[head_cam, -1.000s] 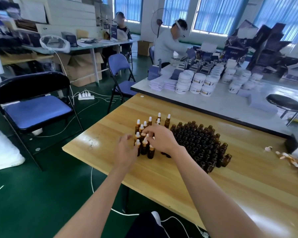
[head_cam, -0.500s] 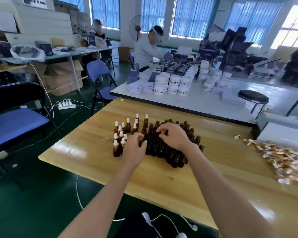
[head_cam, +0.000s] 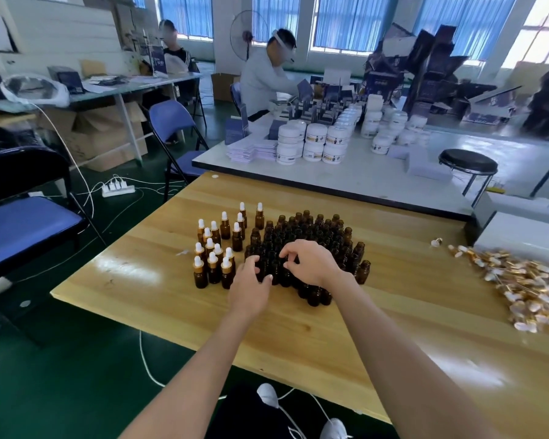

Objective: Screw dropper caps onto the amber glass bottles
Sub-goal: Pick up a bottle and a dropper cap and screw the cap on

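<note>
Centrally on the wooden worktop [head_cam: 330, 337] stands a tight cluster of uncapped amber bottles [head_cam: 311, 231]. Just to its left is a looser group of capped bottles [head_cam: 217, 248] with white dropper bulbs. Bare wood runs from these capped ones to the worktop's left edge, and a broad strip lies free between the cluster and the near edge. To the right, more bare wood separates the cluster from a heap of loose dropper caps [head_cam: 526, 286], which is cut off by the frame's right border. One stray cap [head_cam: 436, 242] sits apart from the heap, toward the far edge.

The left hand [head_cam: 249, 288] is at the cluster's near-left corner, its grip half curled around a bottle there. Whether it clasps the glass is not clear. The right hand [head_cam: 311, 264] arches over the near bottles with fingertips bent down onto their tops; its palm hides what lies under it, so I cannot tell if that grip holds anything.

Behind, a white worktop [head_cam: 377, 175] butts against the far edge, and a black stool [head_cam: 468, 161] stands on it.
</note>
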